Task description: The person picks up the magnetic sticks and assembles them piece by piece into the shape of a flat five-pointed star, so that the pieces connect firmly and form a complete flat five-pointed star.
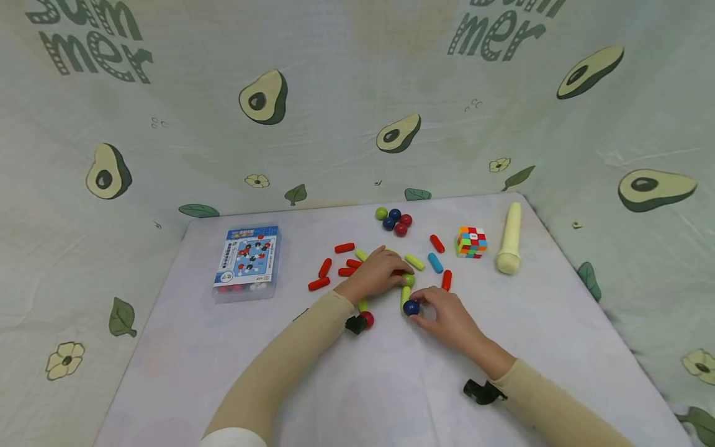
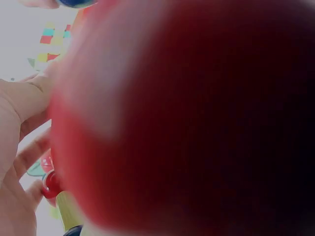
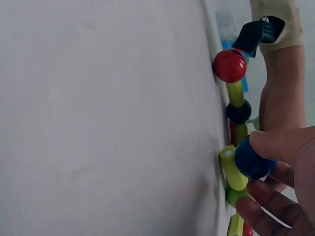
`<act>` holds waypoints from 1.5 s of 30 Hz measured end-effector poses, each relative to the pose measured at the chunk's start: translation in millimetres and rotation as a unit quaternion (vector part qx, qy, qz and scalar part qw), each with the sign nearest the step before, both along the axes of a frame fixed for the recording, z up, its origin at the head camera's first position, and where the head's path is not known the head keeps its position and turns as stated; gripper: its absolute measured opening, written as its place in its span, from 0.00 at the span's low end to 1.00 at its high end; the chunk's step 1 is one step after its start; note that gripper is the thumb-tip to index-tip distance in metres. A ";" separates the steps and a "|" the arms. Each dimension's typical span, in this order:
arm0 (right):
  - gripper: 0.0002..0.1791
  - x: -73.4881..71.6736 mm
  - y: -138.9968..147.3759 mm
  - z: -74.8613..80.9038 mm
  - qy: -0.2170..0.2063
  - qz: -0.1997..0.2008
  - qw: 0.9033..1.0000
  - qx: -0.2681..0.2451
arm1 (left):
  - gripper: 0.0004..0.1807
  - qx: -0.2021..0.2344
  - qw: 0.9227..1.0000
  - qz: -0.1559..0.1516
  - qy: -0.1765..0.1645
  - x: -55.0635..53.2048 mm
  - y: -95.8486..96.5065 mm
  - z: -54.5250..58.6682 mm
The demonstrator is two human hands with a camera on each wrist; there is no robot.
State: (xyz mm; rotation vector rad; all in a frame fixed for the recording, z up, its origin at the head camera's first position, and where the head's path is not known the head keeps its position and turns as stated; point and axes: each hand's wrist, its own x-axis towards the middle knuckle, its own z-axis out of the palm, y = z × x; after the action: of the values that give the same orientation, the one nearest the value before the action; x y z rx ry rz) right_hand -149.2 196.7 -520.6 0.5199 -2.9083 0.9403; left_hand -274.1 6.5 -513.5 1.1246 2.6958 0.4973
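Note:
My right hand [image 1: 447,316] pinches a dark blue ball [image 3: 253,158] between thumb and fingers, close beside the end of a yellow-green stick [image 3: 233,167]. The stick's far end meets a green ball [image 1: 409,280], which my left hand [image 1: 382,273] holds with its fingertips from the left. Below the left wrist, a red ball [image 1: 367,319] sits on another yellow-green stick [image 3: 235,93] that runs to a second dark blue ball [image 3: 239,112]. In the left wrist view a large blurred red ball [image 2: 172,118] hides most of the left hand's work.
Several red sticks [image 1: 319,284] lie left of the hands. A blue stick [image 1: 435,262] and a loose yellow-green stick [image 1: 415,261] lie beyond them, with a ball cluster [image 1: 395,214] farther back. A boxed set [image 1: 247,264], puzzle cube [image 1: 472,242] and cream club-shaped object [image 1: 509,239] stand around.

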 end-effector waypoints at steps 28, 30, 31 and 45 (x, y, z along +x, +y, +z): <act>0.21 2.2 -11.2 -2.6 -0.037 0.007 0.999 -0.001 | 0.20 0.025 0.999 0.041 0.022 4.4 -11.8 0.9; 0.20 -0.5 -9.3 -2.5 -0.037 -0.002 0.999 -0.016 | 0.19 0.034 0.997 0.061 0.029 7.4 -18.0 3.7; 0.20 -2.3 -7.9 -3.1 -0.038 -0.007 0.999 -0.023 | 0.19 0.039 0.996 0.071 0.032 8.9 -21.2 5.0; 0.27 -37.1 0.1 -9.4 -0.089 -0.053 0.992 -0.066 | 0.16 0.117 0.967 0.226 0.001 34.1 -76.2 5.0</act>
State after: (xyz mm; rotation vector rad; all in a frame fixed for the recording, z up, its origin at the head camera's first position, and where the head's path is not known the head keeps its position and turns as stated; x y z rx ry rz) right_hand -186.3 196.8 -530.0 0.2856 -2.9626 1.2103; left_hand -240.0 -69.7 -508.5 0.5367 2.9542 0.9004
